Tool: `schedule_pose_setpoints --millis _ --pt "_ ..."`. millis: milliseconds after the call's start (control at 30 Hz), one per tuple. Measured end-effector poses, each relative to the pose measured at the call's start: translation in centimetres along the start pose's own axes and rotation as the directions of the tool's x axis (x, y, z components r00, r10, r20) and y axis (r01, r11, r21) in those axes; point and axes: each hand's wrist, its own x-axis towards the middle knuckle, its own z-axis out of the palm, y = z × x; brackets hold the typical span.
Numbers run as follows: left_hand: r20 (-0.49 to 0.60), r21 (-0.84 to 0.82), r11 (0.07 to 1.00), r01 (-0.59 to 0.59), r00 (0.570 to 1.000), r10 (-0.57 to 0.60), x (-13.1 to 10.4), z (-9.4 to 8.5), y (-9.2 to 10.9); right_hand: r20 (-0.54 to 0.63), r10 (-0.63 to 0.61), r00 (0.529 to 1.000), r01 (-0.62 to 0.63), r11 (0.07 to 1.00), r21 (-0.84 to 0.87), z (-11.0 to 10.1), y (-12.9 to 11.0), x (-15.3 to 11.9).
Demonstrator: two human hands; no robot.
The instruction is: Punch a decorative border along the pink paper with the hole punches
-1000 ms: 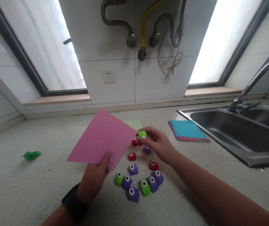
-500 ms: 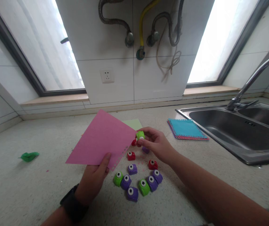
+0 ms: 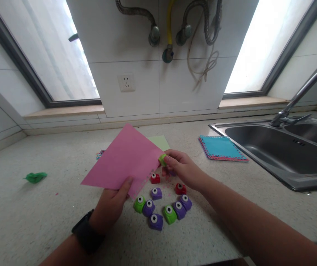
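Lying at the far left of a speckled counter [image 3: 55, 214], a small green scrap [image 3: 36, 177] rests well apart from a person's two bare hands. A black wristband [image 3: 88, 231] circles the left wrist; the left hand [image 3: 114, 207] pinches the near edge of a pink sheet [image 3: 125, 159], thumb on top and the other fingers mostly hidden beneath. The sheet is held tilted above the counter, small holes lining its lower right edge, with a few colored bits [image 3: 100, 154] showing behind its left side. A pale green sheet [image 3: 160, 141] lies partly covered beyond it. Nearer, green, purple and red punches [image 3: 156, 221] with white buttons stand loosely grouped, several touching. At the pink sheet's right corner, the right hand [image 3: 184, 166] grips a light green punch [image 3: 162, 159], thumb closed against it and the fingers curled behind; whether the paper sits in its slot cannot be told. Farther right, a stack of colored sheets [image 3: 223, 147], blue uppermost with punched borders, lies just beside a steel sink [image 3: 272, 147], where a curved faucet [image 3: 299, 92] rises at the right edge.
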Motion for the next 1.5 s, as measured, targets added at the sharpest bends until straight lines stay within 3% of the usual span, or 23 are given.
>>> schedule_pose_setpoints --millis 167,367,833,967,1300,1500 --pt "0.019 -0.125 0.992 -0.025 0.999 0.027 -0.1 0.1 0.4 0.014 0.065 0.998 -0.066 0.995 0.080 0.4 0.8 0.2" --pt "0.073 -0.151 0.989 -0.011 0.997 0.022 0.1 0.2 0.5 0.021 0.102 0.995 -0.104 0.981 0.162 0.5 1.5 0.5" --pt "0.137 -0.144 0.990 -0.017 0.990 0.037 0.2 0.3 0.8 -0.007 0.160 0.987 -0.159 0.985 0.069 1.4 1.2 0.1" --pt "0.129 -0.085 0.995 -0.048 0.990 0.059 0.2 0.2 1.2 0.023 0.137 0.990 -0.139 0.982 0.130 1.5 1.5 0.2" --pt "0.033 -0.069 0.993 -0.095 0.995 0.098 0.1 0.3 1.6 0.001 0.154 0.988 -0.154 0.987 0.048 1.8 1.5 0.3" --pt "0.046 -0.032 0.992 -0.124 0.991 0.125 0.0 0.2 1.6 -0.011 0.143 0.990 -0.143 0.989 0.023 1.9 1.4 0.2"
